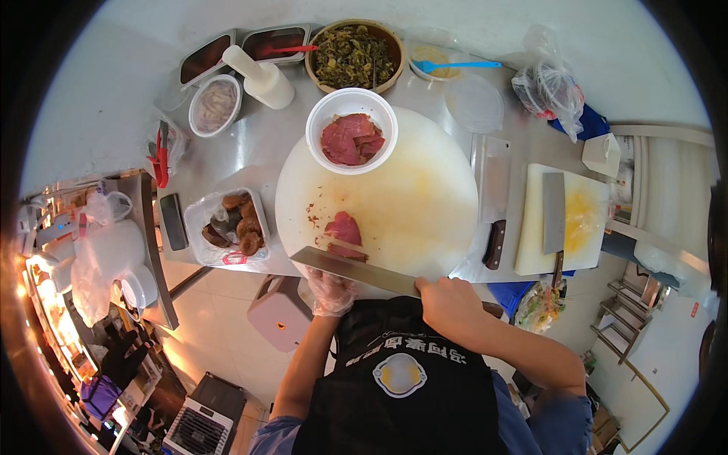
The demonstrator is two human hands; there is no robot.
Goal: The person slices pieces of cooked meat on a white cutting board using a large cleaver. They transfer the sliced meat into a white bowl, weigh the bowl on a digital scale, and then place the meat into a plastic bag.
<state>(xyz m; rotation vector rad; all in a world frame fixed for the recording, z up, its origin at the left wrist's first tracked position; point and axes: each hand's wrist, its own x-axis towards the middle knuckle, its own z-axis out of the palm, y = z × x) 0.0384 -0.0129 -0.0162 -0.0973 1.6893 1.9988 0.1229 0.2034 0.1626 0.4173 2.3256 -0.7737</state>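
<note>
My right hand (446, 304) is closed around the handle end of a broad cleaver (358, 272), whose blade slants across the near edge of a round white cutting board (421, 216). My left hand (331, 287), in a clear plastic glove, is at the near side of the blade; its fingers are partly hidden, and whether they hold something I cannot tell. Sliced reddish meat (343, 228) lies just beyond the blade, with small crumbs beside it. At the board's far edge stands a white bowl (314, 136) with slices of similar meat (351, 139).
Left of the board sit a plastic tray of brown food (249, 227) and a phone (173, 222). Behind are a bowl of chopped greens (352, 57), a white bottle (272, 88) and a blue brush (466, 65). At right, a second cleaver (553, 213) lies on a rectangular board (532, 227).
</note>
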